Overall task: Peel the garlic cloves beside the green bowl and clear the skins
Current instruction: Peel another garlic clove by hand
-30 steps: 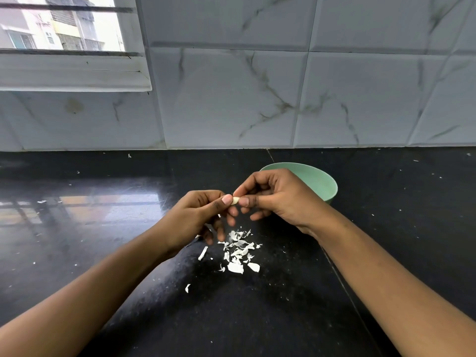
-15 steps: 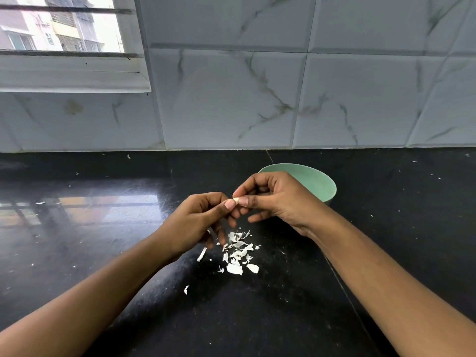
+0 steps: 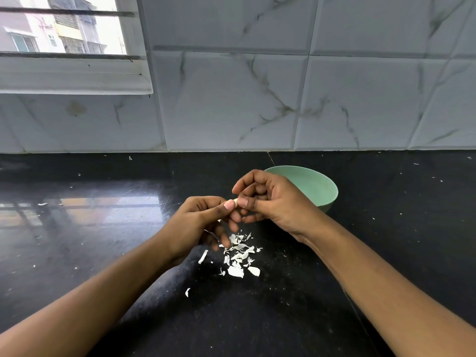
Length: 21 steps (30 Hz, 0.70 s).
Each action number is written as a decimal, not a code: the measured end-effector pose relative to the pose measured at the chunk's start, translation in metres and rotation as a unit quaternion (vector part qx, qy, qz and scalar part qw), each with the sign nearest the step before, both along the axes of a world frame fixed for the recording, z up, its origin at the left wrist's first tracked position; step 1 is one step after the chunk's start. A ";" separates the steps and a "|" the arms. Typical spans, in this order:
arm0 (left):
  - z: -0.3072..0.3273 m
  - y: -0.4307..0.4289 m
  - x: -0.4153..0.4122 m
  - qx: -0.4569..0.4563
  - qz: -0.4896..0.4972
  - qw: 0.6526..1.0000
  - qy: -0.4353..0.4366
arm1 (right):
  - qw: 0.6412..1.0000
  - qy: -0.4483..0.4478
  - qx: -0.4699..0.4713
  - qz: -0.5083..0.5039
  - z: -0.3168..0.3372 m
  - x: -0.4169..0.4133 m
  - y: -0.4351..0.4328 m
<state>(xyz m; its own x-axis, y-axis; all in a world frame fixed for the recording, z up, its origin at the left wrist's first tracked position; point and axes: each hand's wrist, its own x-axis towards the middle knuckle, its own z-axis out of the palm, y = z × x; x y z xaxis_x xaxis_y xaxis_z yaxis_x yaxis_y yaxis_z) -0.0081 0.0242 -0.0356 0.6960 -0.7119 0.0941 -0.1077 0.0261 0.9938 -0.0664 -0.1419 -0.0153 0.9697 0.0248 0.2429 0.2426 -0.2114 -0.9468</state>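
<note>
Pinching the garlic clove (image 3: 235, 200) between both thumbs, I have my left hand (image 3: 198, 222) and my right hand (image 3: 270, 202) closed on it from either side, above the black counter (image 3: 283, 318) and just in front of the green bowl (image 3: 313, 186). Only a pale sliver of the clove shows between my nails — I cannot tell how much skin is left on it. The loose skins (image 3: 238, 256) lie in a small heap right below my hands, with a few strays nearer me.

The risk, as I judge it, is the grip itself: a bare clove is slick, and if I dig too hard with a nail it may squirt out and skid across the polished stone, or I may gouge the flesh. The skins are light as paper — a quick sweep of my wrist or a draught from the window (image 3: 64, 29) could scatter them and make clearing harder. My right wrist also sits close to the bowl's rim, so a careless pull could nudge it.
</note>
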 end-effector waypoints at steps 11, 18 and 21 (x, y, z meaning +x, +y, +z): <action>0.000 -0.001 0.002 -0.044 -0.019 0.995 0.083 | 0.999 0.035 -0.034 0.002 0.004 -0.001 -0.003; -0.001 -0.003 -0.001 0.007 -0.006 1.000 0.012 | 0.999 0.036 0.005 -0.007 0.000 -0.001 0.000; -0.001 -0.001 0.001 0.004 -0.040 0.998 0.045 | 0.999 0.042 0.027 -0.010 0.001 0.000 -0.004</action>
